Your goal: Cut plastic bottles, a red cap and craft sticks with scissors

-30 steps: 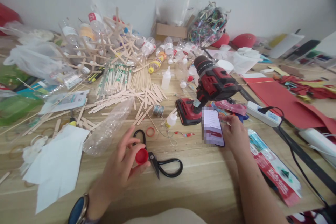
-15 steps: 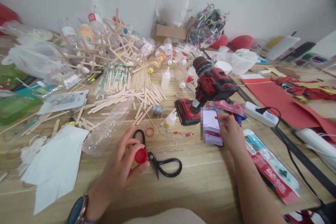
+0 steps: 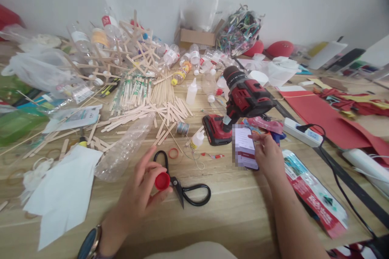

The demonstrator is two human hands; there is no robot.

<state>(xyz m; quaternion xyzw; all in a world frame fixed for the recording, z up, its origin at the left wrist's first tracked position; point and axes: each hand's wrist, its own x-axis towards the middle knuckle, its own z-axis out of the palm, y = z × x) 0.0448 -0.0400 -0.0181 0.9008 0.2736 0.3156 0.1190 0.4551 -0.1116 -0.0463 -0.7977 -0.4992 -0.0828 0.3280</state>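
Note:
A red bottle cap [image 3: 162,181] is pinched between the thumb and fingers of my left hand [image 3: 138,190], its hollow side facing me. Beneath and beside that hand lie black-handled scissors [image 3: 197,195] with their handles spread apart. My right hand [image 3: 269,153] rests with fingers closed at the right edge of a smartphone [image 3: 244,147] whose screen is lit and partly blurred. Just behind the phone stands a red and black cordless drill [image 3: 246,97] on its battery. A small glue bottle [image 3: 197,139] and a red rubber ring [image 3: 173,153] lie between the hands.
Wooden craft sticks [image 3: 136,115] and plastic bottles [image 3: 179,73] crowd the back left. A clear cut bottle [image 3: 124,149] and white paper [image 3: 65,190] lie left. At right are a power strip [image 3: 303,131], its black cable, a printed packet [image 3: 316,194] and red sheets [image 3: 328,115].
My left hand has shifted the red bottle cap very slightly to the left. My right hand stays at the phone, and everything else looks the same.

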